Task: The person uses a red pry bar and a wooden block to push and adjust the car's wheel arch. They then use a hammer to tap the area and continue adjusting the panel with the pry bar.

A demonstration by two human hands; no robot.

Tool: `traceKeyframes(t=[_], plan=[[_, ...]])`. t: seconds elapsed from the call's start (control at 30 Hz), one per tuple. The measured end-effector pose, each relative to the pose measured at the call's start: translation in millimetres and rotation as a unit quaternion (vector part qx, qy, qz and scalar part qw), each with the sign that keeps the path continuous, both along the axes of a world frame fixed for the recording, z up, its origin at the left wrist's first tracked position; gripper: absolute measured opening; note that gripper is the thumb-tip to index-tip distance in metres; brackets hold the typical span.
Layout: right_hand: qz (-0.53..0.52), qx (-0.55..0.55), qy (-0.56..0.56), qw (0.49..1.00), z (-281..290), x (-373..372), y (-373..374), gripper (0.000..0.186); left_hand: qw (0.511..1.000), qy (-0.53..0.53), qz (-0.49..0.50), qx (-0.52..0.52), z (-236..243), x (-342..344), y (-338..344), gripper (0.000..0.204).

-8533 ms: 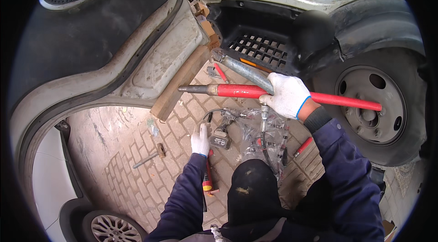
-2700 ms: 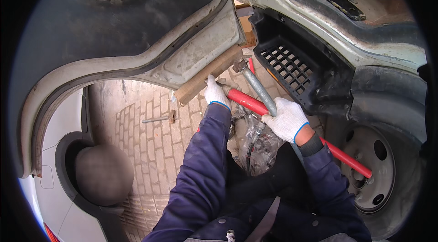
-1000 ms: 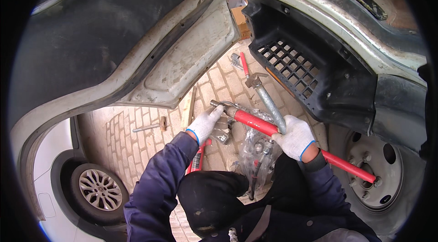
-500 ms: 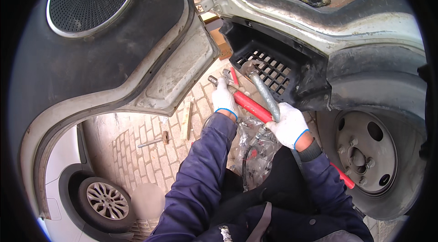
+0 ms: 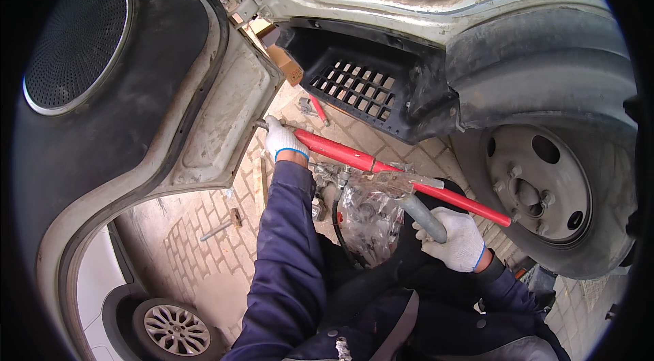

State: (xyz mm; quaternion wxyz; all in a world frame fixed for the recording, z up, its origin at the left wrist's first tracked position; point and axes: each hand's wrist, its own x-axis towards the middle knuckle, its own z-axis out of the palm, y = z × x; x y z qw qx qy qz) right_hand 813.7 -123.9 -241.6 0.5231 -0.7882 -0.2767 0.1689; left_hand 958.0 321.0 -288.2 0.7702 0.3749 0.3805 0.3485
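Note:
In a white knit glove, my left hand (image 5: pixel 283 139) is closed around the left end of a long red bar (image 5: pixel 334 148), just beside the open door's lower corner. The bar slants across my lap toward the truck wheel. My right hand (image 5: pixel 456 242), also gloved, grips the grey pipe handle of a hammer (image 5: pixel 422 216) below the bar. Motion smears the hammer's head, which overlaps the bar's middle; whether they touch I cannot tell. Under the bar lies a clear plastic bag (image 5: pixel 371 218) with metal parts and a black hose around it.
The vehicle door (image 5: pixel 177 78) hangs at left, and a black grated step (image 5: pixel 409 82) juts out ahead. At right is a truck wheel (image 5: pixel 565 177). On the brick paving lie another hammer (image 5: pixel 219 230), a wood strip (image 5: pixel 259 187) and a red-handled tool (image 5: pixel 318 109).
My right hand has moved down and right with the hammer, whose head has come down from near the step to the bar. The bar and my left hand have shifted left in the view.

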Motion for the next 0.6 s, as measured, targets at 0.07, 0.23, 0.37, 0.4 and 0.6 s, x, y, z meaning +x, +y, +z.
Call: traceKeyframes(t=[0.07,0.23,0.37,0.4,0.6], plan=[[-0.018,0.014,0.043,0.999,-14.7,-8.6,-18.1,0.033,1.0,-0.01,-0.009,-0.013,-1.4,9.2,1.8,0.044],[-0.068,0.017,0.099,0.993,-56.9,-0.4,-39.1,0.045,0.999,-0.009,-0.041,-0.012,4.3,31.1,4.7,0.045],[-0.105,0.243,0.383,0.885,-76.8,16.6,-52.7,0.082,0.996,-0.047,-0.068,-0.02,5.7,42.0,-1.0,0.044],[-0.109,0.231,0.381,0.889,-79.3,18.3,-55.6,0.084,0.992,-0.084,-0.093,-0.008,1.6,41.1,-3.1,0.045],[-0.118,0.174,0.341,0.916,-80.7,23.6,-58.7,0.084,0.986,-0.014,-0.165,-0.012,-16.8,45.7,46.0,0.076]])
